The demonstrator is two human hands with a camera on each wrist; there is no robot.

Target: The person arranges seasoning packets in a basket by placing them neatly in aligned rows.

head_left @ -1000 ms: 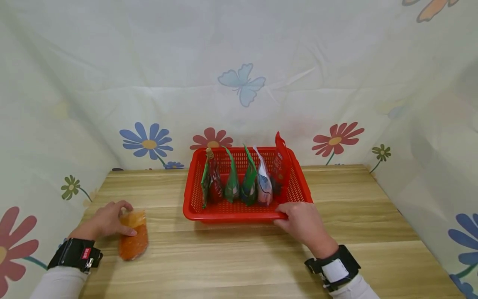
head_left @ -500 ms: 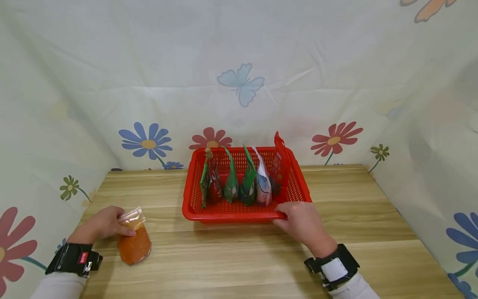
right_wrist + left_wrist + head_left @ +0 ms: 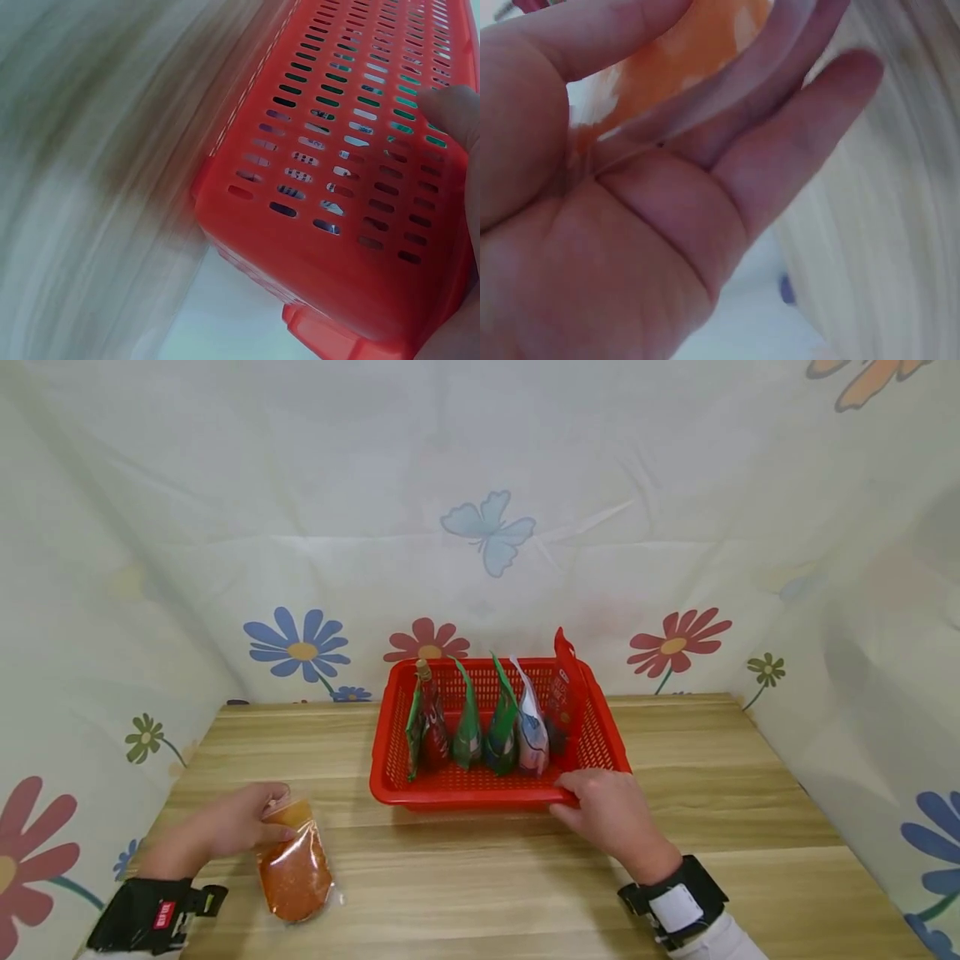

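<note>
My left hand pinches the top of a clear pouch of orange powder, which hangs tilted just above the wooden table at the front left. In the left wrist view the orange pouch shows between thumb and fingers. My right hand grips the near right rim of a red plastic basket; the right wrist view shows the basket's slotted wall close up. Several pouches stand upright in a row inside the basket.
Floral cloth walls close in the table at the back and both sides. Bare wood lies in front of the basket and to its right.
My left hand has lifted the orange pouch by its top and carried it nearer and to the right. The right hand stays on the basket rim.
</note>
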